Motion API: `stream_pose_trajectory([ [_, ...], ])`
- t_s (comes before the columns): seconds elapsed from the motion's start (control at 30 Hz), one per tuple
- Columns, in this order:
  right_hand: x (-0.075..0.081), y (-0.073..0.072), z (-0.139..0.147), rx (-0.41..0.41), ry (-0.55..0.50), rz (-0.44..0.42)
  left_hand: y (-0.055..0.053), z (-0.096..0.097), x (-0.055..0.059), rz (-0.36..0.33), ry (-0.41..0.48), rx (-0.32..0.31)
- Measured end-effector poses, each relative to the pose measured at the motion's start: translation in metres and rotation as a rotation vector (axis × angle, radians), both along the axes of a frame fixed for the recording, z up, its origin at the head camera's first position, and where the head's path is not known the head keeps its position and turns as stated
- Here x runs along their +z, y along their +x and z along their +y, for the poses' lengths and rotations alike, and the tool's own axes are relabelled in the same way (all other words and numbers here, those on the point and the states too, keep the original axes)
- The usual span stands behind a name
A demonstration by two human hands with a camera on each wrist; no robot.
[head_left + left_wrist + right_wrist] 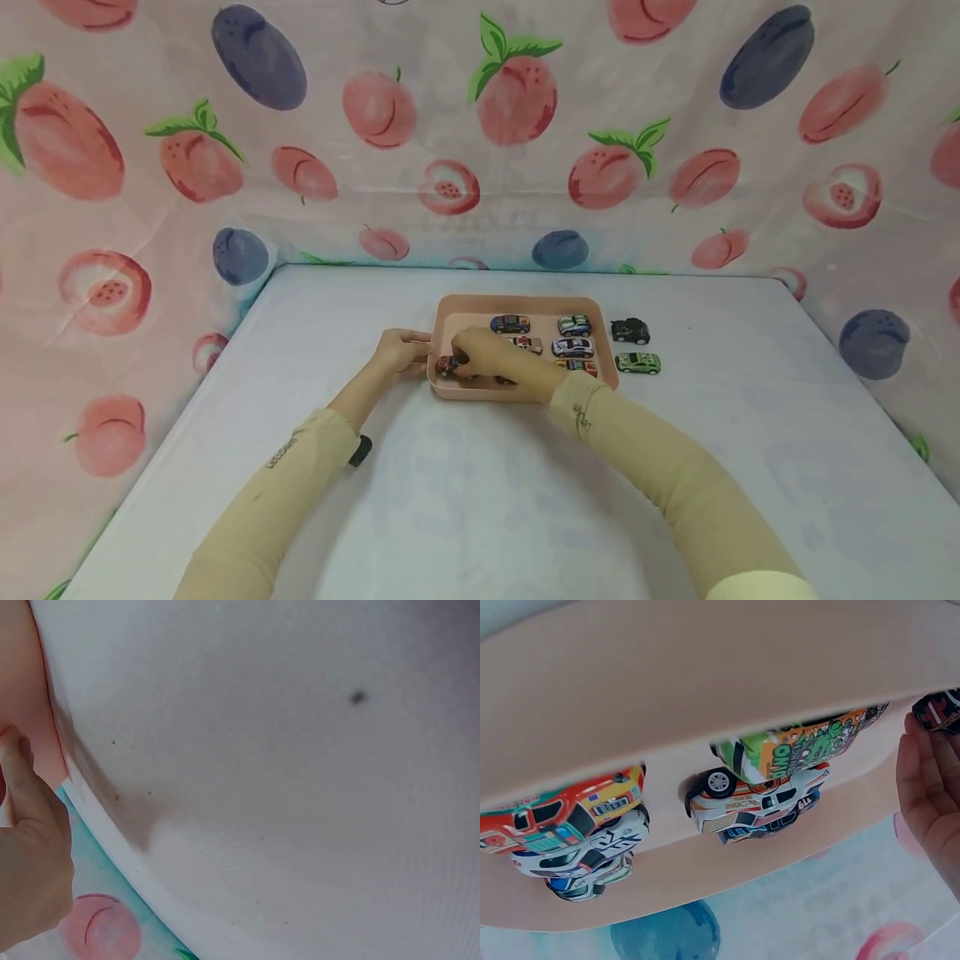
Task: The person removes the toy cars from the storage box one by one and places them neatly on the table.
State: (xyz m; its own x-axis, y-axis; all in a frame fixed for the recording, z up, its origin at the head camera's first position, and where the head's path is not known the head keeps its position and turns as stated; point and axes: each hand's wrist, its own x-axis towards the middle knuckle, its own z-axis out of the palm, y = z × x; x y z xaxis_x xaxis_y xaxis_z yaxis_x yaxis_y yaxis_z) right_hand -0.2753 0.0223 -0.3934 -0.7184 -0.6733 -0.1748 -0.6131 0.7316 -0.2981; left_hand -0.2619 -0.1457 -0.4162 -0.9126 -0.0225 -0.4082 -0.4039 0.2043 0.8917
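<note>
A peach-coloured tray (pixel 517 396) on the white table holds several small toy cars in two groups. My right hand (pixel 483 352) reaches into its left end and pinches a dark toy car (pixel 447 365) with red markings. In the right wrist view that toy car (pixel 937 711) shows at the fingertips, partly cut off by the frame edge. Outside the tray, my left hand (pixel 397 350) touches its left wall with fingers extended. The left wrist view shows the left hand (pixel 34 855) against the tray's side (pixel 26 682).
To the right of the tray, a black toy car (pixel 630 331) and a green toy car (pixel 637 362) stand on the table (pixel 480 500). Inside are a blue car (pixel 510 324) and a white car (pixel 572 347), among others. A fruit-patterned cloth (pixel 450 108) hangs behind.
</note>
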Motion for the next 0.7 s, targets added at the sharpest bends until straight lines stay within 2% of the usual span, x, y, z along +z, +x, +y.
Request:
stream_pose_trajectory([
  [0.33, 0.006, 0.0, 0.008, 0.02, -0.04, 0.003, -0.002, 0.0, -0.001, -0.002, -0.011, 0.005],
  [0.5, 0.006, 0.0, 0.013, 0.023, -0.068, -0.016, -0.003, -0.001, -0.001, -0.007, -0.024, 0.004],
  [0.7, 0.004, 0.001, 0.024, 0.062, -0.129, 0.006, -0.002, 0.0, -0.001, -0.016, -0.04, 0.014],
])
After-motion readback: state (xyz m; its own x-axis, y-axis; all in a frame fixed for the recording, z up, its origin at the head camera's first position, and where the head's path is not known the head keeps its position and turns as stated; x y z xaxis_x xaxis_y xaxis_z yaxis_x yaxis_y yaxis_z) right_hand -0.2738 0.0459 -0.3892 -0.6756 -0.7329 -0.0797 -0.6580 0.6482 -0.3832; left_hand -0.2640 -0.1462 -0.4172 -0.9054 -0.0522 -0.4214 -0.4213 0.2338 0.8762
